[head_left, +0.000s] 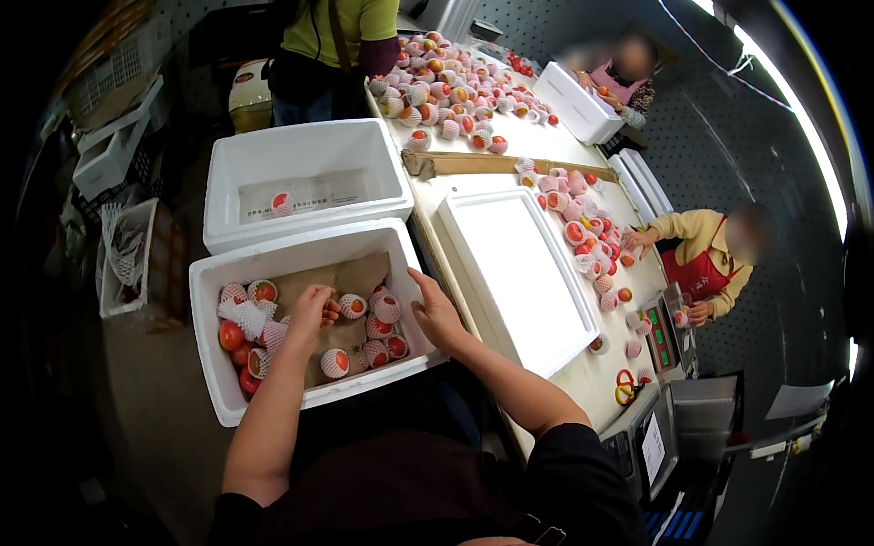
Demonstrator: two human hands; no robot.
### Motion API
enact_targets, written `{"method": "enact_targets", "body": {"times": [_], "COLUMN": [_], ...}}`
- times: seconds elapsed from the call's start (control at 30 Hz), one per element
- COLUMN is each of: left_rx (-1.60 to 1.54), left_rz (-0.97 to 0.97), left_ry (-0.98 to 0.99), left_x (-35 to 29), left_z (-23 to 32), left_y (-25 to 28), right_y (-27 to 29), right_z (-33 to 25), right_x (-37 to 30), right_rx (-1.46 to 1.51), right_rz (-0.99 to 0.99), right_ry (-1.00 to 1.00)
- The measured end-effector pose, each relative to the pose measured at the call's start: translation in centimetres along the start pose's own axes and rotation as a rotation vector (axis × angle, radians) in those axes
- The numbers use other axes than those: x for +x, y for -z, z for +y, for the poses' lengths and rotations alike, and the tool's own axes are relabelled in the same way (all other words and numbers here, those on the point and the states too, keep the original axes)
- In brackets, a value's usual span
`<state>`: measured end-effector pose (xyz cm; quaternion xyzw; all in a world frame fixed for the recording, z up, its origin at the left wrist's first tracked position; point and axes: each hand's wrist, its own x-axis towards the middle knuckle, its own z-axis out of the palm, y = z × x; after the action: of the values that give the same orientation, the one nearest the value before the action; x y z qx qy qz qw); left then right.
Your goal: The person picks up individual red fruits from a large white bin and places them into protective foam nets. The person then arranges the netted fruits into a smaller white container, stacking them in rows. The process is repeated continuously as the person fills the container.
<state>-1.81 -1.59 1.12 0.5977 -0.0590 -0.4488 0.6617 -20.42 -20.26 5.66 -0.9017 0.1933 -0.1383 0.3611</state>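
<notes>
A white foam box (309, 399) stands in front of me, brown paper lining its bottom. Inside it are tomatoes in foam nets (386, 308) on the right and, on the left, bare red tomatoes (231, 336) beside white foam netting (244, 316). My left hand (312, 311) is over the middle of the box with its fingers curled, next to one netted tomato (352, 306); what they hold, if anything, is hidden. At the right wall of the box, my right hand (437, 311) rests by the rim, fingers stretched and thumb apart.
Behind stands a second foam box (217, 196) with one netted tomato (282, 203). A white foam lid (519, 273) lies on the table to the right, near piled netted tomatoes (583, 227), a scale (660, 337) and scissors (625, 387). Several people work around the table.
</notes>
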Motion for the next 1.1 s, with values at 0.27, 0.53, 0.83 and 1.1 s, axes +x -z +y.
{"method": "enact_targets", "body": {"times": [0.27,0.53,0.83,1.1], "left_rx": [-0.016,-0.018,-0.002,0.030], "left_rz": [0.000,0.004,0.041,0.113], "left_ry": [-0.012,-0.008,-0.028,-0.054], "left_x": [0.0,0.9,1.6,1.5], "left_z": [-0.4,-1.0,-1.4,-1.0], "left_y": [0.1,0.8,1.7,2.2], "right_y": [0.4,0.1,-0.1,0.0], "right_z": [-0.5,-0.1,0.5,0.3], "right_x": [-0.3,-0.2,-0.7,-0.9], "right_rx": [-0.009,-0.011,-0.037,-0.028], "right_rz": [0.001,0.028,0.055,0.069], "right_ry": [-0.019,-0.056,-0.034,-0.035]}}
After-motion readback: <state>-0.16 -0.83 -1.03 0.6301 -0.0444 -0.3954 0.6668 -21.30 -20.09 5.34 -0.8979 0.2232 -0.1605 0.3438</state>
